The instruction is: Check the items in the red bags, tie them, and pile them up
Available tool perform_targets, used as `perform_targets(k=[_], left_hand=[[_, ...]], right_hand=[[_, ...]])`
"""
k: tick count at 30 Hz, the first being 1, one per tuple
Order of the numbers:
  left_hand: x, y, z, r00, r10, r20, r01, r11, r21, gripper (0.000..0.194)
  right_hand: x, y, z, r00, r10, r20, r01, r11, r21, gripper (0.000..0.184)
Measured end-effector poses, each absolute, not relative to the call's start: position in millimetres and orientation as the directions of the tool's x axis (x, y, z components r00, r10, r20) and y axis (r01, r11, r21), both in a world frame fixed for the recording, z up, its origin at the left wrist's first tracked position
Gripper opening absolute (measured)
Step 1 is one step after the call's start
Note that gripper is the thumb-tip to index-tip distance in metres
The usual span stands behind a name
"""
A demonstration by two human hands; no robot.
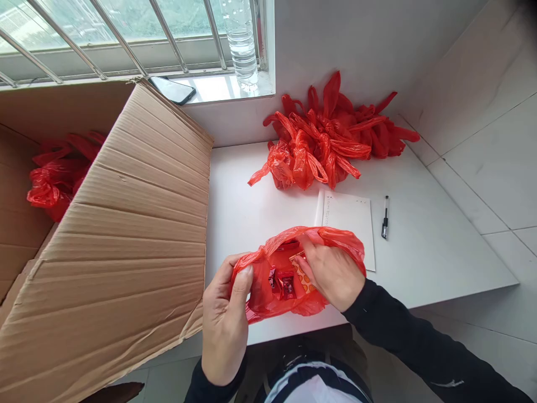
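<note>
A red plastic bag [268, 302] hangs open in front of me at the table's near edge. My left hand [229, 305] grips its left rim, thumb pressed over the film. Inside the bag's mouth, my right hand [329, 268] has its thumb and fingers about an orange patterned packet [302, 280]; some of its fingertips are hidden. Small dark-red wrapped sweets [287, 285] lie in the bag to the left of that packet. Behind the bag, a white sheet of paper [350, 215] with small writing is partly covered by it.
Several tied red bags [319, 140] are heaped at the back of the white table [440, 246]. A pen [385, 217] lies to the right. On the left stands a large cardboard box [138, 212] holding another red bag [59, 173]. The sill bears a phone [173, 89] and a water bottle [241, 47].
</note>
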State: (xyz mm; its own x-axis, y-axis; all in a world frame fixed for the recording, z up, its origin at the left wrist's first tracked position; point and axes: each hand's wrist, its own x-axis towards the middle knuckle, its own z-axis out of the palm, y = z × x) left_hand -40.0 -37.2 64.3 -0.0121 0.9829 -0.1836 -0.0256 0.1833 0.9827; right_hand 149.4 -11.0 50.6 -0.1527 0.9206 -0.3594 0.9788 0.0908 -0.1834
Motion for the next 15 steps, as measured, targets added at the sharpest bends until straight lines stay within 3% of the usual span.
perform_targets(k=[10,15], left_hand=[[-43,-38,64,-0.017,0.986,-0.164,-0.039,0.163,0.986,0.025],[-42,-37,64,-0.010,0.986,-0.165,-0.032,0.164,0.986,0.025]], right_hand=[[141,-5,40,-0.210,0.935,-0.286,0.964,0.149,-0.220,0.016],[138,-11,39,-0.257,0.940,-0.226,0.955,0.211,-0.210,0.018]])
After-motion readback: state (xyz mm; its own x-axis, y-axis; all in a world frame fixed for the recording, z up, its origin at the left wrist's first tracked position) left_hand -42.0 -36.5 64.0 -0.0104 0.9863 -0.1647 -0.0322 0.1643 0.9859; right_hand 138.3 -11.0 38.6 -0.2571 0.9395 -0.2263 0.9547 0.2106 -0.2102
